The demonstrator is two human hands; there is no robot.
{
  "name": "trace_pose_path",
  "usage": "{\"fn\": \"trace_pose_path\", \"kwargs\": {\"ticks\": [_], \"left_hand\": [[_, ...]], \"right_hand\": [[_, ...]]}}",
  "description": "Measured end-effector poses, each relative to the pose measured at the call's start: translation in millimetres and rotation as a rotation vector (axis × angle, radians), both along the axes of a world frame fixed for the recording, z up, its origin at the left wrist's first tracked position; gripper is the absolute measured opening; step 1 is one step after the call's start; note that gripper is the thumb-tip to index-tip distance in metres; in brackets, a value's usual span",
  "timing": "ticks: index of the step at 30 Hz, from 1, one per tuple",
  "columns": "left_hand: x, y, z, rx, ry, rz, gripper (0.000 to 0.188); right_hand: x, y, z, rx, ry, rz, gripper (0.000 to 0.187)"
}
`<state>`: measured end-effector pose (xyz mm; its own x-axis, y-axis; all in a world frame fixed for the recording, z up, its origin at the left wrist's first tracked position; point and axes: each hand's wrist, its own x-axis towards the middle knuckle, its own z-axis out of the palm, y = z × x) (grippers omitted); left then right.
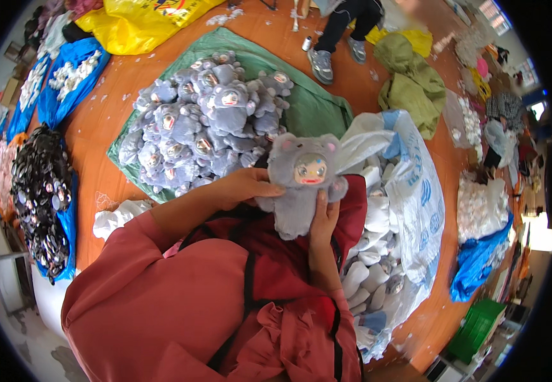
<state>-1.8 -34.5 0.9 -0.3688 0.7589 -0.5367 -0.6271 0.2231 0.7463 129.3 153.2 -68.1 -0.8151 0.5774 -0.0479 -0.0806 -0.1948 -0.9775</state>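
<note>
Above my lap I hold up a grey plush doll (293,202) with round bear ears and a small doll face with a red mouth. It is upright, its face toward me. My left hand (250,187) grips its side and arm on the left. Around its lower right side closes my right hand (324,219), the thumb up near its arm. Beyond my left forearm lies a big pile of like grey plush dolls (190,124) on a green sheet (317,102). Close by my right forearm stands a white woven sack (425,210) with white and grey stuffed pieces (378,219) in it.
Left, dark shiny oval pieces (42,191) are heaped on blue plastic. White pieces (75,75) lie on a blue sheet farther back. A person's shoe (320,65) is at the far side, near an olive sack (410,83). A green crate (476,330) stands at right.
</note>
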Motion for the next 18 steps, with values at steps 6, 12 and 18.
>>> {"fn": "trace_pose_path", "kwargs": {"ticks": [6,12,18], "left_hand": [[4,7,-8,0.024,0.249,-0.051,0.053],[10,7,3,0.042,0.079,0.006,0.045],[-1,1,1,-0.066,0.127,-0.041,0.044]], "right_hand": [[-2,-4,10,0.111,0.075,0.055,0.034],[-10,5,26,0.198,-0.002,-0.072,0.023],[-19,-8,33,0.111,-0.031,-0.208,0.035]]}}
